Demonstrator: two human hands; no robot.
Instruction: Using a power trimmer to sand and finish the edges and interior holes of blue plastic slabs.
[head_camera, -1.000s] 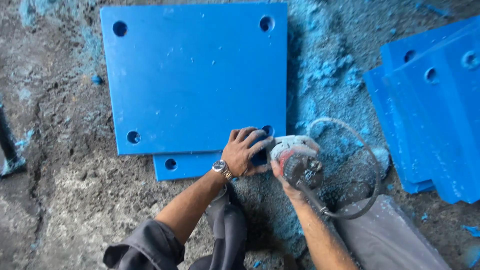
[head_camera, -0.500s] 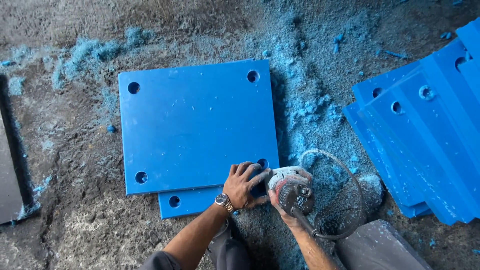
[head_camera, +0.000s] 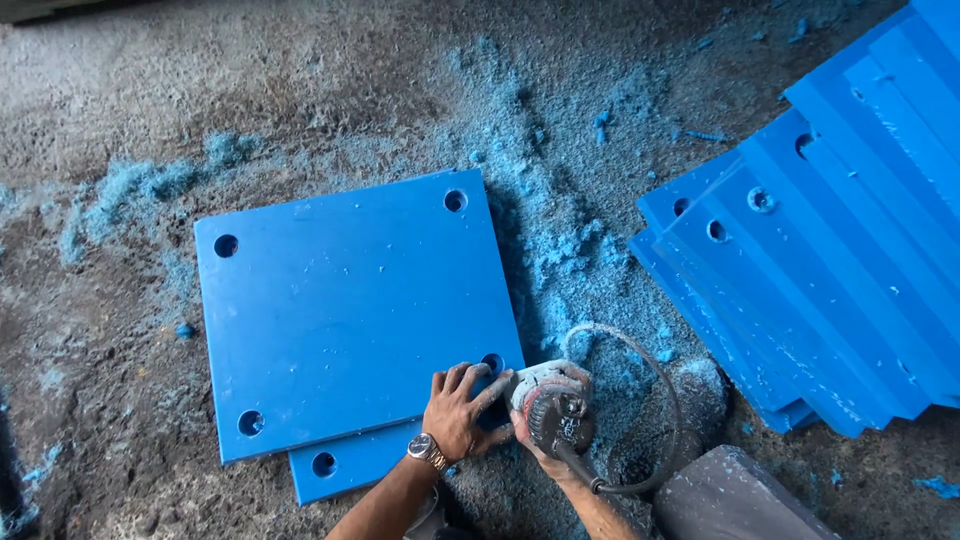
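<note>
Place: a workshop where I work.
Signs: rough concrete floor (head_camera: 150, 90), blue shavings (head_camera: 560, 240), stacked blue plates (head_camera: 840, 260).

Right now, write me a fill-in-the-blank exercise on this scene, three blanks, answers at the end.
1. The left hand presses on the top blue plate, which has a round hole at each of its ____ corners.
2. The wristwatch sits on the ____ wrist.
3. The right hand grips a power tool at the plate's corner, and loose shavings on the floor are ____ in colour.

Missing words: four; left; blue
</note>
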